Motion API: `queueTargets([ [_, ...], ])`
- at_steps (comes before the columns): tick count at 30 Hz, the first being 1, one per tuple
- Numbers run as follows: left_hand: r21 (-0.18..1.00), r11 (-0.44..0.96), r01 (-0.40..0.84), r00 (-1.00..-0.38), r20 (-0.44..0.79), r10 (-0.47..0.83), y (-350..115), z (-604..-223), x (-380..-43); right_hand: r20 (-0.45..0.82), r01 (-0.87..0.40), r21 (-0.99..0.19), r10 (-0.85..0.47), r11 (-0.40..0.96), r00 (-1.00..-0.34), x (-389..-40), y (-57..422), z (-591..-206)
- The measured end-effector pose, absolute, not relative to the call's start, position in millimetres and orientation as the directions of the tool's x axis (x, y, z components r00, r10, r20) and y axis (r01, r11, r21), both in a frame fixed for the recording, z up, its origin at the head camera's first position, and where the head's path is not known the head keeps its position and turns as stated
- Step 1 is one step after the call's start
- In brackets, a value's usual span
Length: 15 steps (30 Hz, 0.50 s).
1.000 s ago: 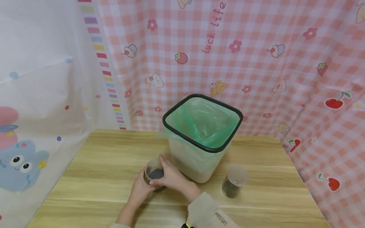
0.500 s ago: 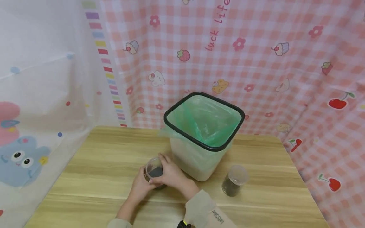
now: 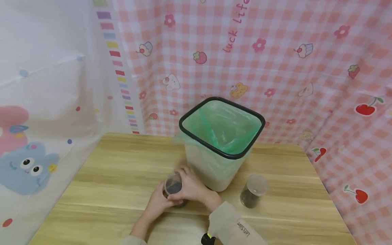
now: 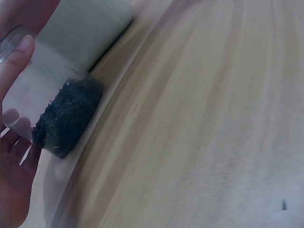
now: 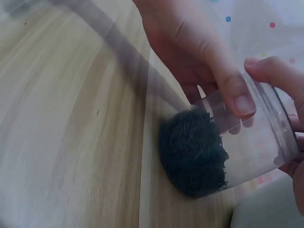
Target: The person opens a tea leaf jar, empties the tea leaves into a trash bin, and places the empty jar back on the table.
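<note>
Both hands are on one clear plastic jar [image 3: 173, 183] standing left of the bin, its lower part filled with dark, shredded-looking stuff [image 5: 192, 152]. My left hand [image 3: 158, 201] grips the jar's side, thumb and fingers wrapped about the clear wall [image 4: 45, 78]. From above, my right hand [image 3: 192, 186] holds the jar by its rim, with thumb and fingers curled round the top edge [image 5: 273, 116]. In the left wrist view the jar's base sits close over the wooden table. Part of the top is hidden behind the right fingers.
A pale square bin [image 3: 211, 166] with a black rim and a green liner bag [image 3: 226, 126] stands just behind and right of the hands. Another clear jar [image 3: 253, 191] with dark contents and a frosted top stands on the wooden table [image 3: 291, 204], right of the bin.
Both hands and the jar have shifted slightly right, closer to the bin, while keeping their hold. The head view has moved a little; the bin and the other jar stay put.
</note>
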<state>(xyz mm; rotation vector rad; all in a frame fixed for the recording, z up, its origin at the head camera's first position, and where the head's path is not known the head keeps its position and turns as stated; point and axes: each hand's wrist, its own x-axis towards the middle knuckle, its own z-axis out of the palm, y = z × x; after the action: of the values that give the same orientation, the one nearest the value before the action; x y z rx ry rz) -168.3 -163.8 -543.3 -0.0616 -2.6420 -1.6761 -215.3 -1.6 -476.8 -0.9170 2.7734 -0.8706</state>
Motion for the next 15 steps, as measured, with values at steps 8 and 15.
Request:
queueTargets([
  [8, 0.936, 0.352, -0.024, -1.0, -0.024, -0.003, -151, -530, -149, 0.051, -0.459, -0.662, -0.575, 0.593, -0.817, -198, 12, -471],
  [15, 0.958, 0.281, 0.054, -0.998, 0.059, -0.009, -147, -495, -140, 0.126, -0.443, -0.749, -0.55, 0.492, -0.825, -186, 14, -447],
])
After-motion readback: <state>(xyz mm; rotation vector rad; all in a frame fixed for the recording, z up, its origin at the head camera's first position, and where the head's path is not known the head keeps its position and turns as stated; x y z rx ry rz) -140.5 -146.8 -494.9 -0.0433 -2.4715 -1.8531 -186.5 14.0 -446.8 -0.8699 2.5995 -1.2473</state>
